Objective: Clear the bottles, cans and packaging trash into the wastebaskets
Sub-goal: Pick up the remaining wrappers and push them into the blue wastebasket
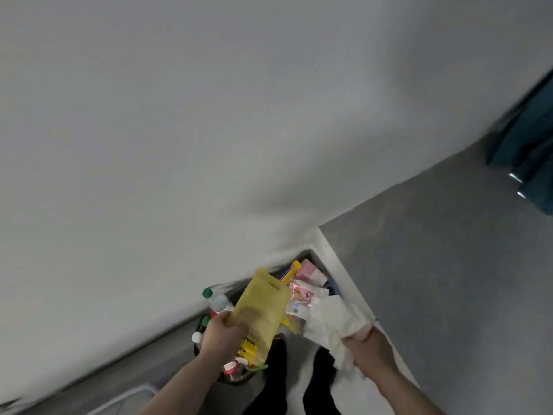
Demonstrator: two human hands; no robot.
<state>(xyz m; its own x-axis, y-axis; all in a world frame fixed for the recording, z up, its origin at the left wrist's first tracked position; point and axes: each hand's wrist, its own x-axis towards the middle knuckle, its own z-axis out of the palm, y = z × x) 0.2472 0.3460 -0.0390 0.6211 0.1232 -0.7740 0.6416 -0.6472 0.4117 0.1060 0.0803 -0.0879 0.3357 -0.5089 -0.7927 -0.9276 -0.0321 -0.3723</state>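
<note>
My left hand (223,332) grips a yellow paper bag (258,310) by its lower part and holds it above two wastebaskets by the wall. My right hand (366,345) grips crumpled white paper (332,319) over the white wastebasket (335,265), which holds pink, yellow and clear wrappers (302,283). The dark round wastebasket (197,348) on the left is full of plastic bottles (218,302) with green, white and red caps; the bag hides much of it.
A white wall fills most of the view, meeting the grey floor (434,250). A dark teal cloth (529,139) hangs at the far right. My black feet (320,381) stand just before the baskets. A white frame edge (125,399) lies at the lower left.
</note>
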